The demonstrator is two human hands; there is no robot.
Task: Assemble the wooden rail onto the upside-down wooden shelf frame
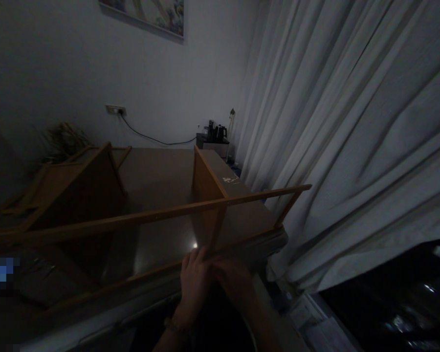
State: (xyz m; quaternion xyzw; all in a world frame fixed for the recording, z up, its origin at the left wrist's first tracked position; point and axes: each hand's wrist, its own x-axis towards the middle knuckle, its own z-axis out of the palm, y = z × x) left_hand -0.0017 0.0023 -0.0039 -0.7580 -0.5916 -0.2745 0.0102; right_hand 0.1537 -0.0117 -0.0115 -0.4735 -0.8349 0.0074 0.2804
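Beside a curtained window [352, 122] in a dim room, a person's left hand [195, 276] and right hand [231, 277] meet at the near edge of the tabletop [161, 181], fingers curled at the foot of a slim upright of the wooden frame [150, 215], seemingly steadying it; whether either truly grips cannot be told. A kettle [220, 132] sits far back.

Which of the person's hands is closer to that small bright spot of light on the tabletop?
The left hand. Its fingertips lie just below the bright spot, at the foot of the wooden frame. The right hand sits beside it, farther right of the spot.
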